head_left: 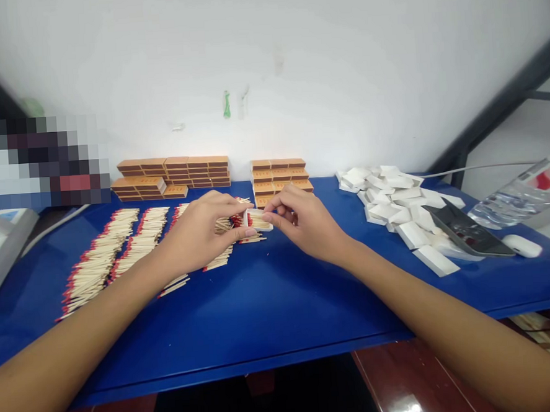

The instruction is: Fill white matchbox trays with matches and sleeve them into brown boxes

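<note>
A small white matchbox tray point(260, 226) with matches lying in it is between my two hands at the middle of the blue table. My left hand point(202, 228) grips the tray's left end between thumb and fingers. At the right end, the bent thumb and forefinger of my right hand point(304, 220) pinch the tray and the matches in it. Red-tipped loose matches point(222, 259) lie partly hidden under and beside my left hand. Just behind my right hand stands a stack of orange matchboxes point(280, 174).
Rows of loose matches point(94, 260) spread across the left of the blue table point(245, 326). More orange matchboxes point(198, 167) are stacked by the wall. On the right lie piled white trays point(390, 196), a dark phone-like slab point(467, 228), a white mouse point(522, 245) and a plastic bottle point(512, 198).
</note>
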{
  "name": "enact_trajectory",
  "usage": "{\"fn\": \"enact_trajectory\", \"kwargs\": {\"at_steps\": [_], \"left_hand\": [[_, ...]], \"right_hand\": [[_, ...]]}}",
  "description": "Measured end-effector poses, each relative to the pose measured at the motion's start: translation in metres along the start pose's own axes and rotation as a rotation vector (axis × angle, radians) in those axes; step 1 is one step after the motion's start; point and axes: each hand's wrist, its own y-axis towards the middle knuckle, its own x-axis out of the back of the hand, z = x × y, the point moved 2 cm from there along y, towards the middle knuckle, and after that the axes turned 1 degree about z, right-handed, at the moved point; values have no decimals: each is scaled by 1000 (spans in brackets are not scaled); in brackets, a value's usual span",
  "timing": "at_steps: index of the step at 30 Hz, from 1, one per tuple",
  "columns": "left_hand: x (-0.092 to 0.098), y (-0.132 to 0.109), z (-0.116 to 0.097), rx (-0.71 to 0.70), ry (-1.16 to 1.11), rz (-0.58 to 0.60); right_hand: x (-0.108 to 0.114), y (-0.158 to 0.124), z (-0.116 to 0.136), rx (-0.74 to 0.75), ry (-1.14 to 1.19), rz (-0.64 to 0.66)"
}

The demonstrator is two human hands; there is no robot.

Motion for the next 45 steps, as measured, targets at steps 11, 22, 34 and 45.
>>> {"fn": "enact_trajectory", "kwargs": {"at_steps": [11,22,34,45], "left_hand": [[12,4,18,82,60,-76],[13,2,19,47,87,-85],[11,3,18,51,90,-75],[9,2,22,20,149,-13]], "right_hand": [[-6,-6,-5,-61,-100,257],[-9,-9,0,-126,-75,416],[-17,-11,7,-86,-49,416],[-4,-4,1,-117,-12,369]]}}
